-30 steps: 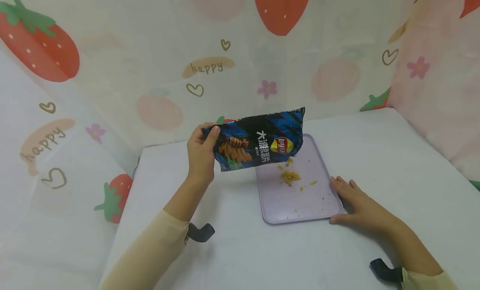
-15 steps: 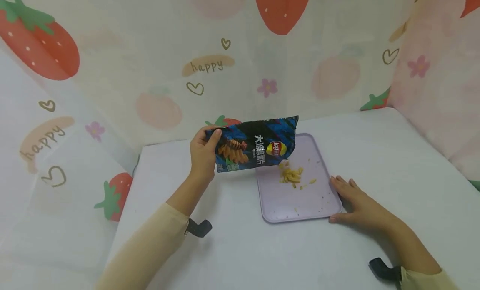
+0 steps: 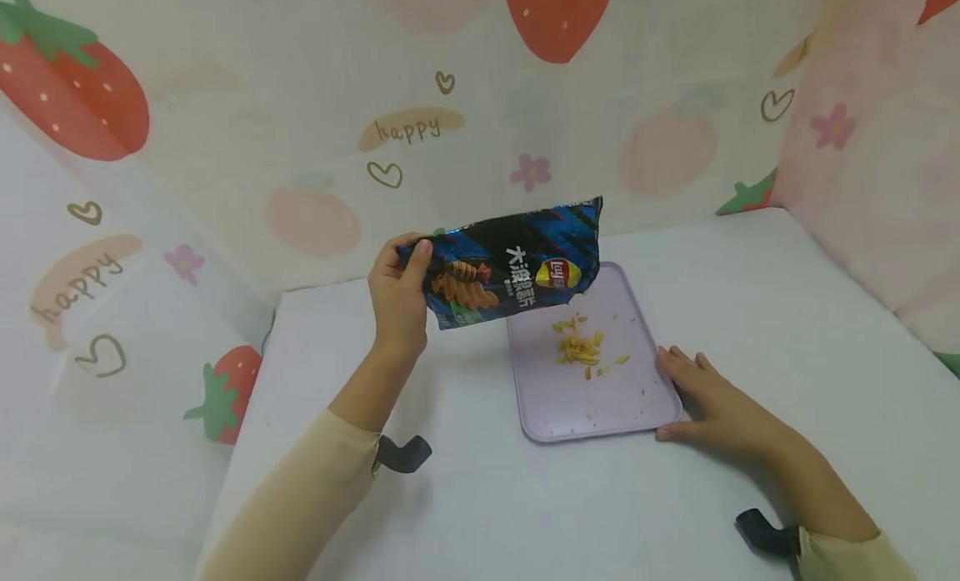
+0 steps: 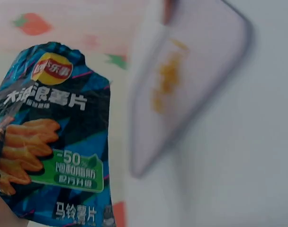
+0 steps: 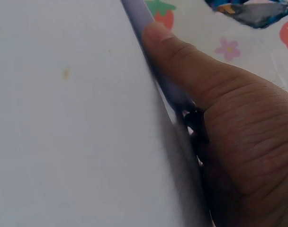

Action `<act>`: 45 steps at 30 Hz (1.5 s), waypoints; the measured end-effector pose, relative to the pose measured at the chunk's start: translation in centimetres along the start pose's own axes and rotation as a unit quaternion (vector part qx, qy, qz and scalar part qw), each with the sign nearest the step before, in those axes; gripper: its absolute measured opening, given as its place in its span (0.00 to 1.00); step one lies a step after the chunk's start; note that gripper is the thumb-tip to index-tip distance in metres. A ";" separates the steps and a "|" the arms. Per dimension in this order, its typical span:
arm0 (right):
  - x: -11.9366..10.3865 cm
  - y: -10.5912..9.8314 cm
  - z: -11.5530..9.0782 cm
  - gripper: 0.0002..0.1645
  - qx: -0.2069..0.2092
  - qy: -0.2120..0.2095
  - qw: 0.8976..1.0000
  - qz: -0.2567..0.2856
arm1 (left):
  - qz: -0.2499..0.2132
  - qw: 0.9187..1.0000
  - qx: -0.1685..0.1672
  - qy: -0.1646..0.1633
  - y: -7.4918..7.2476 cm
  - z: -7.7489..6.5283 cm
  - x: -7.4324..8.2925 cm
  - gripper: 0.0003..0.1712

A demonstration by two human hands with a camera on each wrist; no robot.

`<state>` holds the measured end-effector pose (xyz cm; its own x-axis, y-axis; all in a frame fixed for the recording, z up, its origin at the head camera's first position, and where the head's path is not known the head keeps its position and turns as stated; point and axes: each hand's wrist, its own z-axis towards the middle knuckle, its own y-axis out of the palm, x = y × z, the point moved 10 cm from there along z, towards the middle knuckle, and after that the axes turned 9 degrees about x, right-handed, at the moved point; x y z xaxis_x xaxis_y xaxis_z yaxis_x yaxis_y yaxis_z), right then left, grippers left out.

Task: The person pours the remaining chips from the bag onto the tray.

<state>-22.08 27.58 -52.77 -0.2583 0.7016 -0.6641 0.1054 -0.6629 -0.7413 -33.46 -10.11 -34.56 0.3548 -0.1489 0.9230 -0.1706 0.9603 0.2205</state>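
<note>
My left hand point(image 3: 401, 306) grips the bottom end of a blue and black Lay's chip bag point(image 3: 517, 264), thumb on the printed front. The bag is held sideways above a lilac tray point(image 3: 592, 413), its far end over the tray's back part. Broken yellow chips point(image 3: 579, 348) lie in a small heap on the tray, with crumbs around them. At the tray's right near corner rests my right hand point(image 3: 723, 406), fingers extended along the side and thumb at the near edge. The left wrist view shows the bag's front point(image 4: 63, 118) up close.
A white table point(image 3: 450, 498) lies under everything. Behind it and at both sides hang cloth walls point(image 3: 450, 31) printed with strawberries, hearts and "happy". Dark curved pieces point(image 3: 765, 533) stick out at both sleeve cuffs.
The bag dipped a little towards the tray, then rose again with my left hand. More chip pieces lie in the heap than before. My right hand keeps its place at the tray.
</note>
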 end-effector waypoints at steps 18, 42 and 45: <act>-0.4 -0.3 0.2 0.71 0.010 -0.014 1.000 -0.006 | 0.013 1.000 0.012 0.002 -0.8 0.0 0.3 0.09; -0.6 -0.4 -0.1 0.70 0.013 -0.036 0.999 -0.013 | 0.015 1.000 0.016 -0.011 -1.6 0.1 0.2 0.07; -0.4 -0.1 -0.2 0.70 0.011 -0.028 0.999 -0.012 | 0.014 1.000 0.017 -0.011 -1.6 -0.1 -0.6 0.08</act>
<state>-21.82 27.39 -52.41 -0.3145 0.7021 -0.6388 0.0768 -0.6520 -0.7543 -33.34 -11.58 -35.53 0.3297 -0.1269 0.9355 -0.2108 0.9560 0.2040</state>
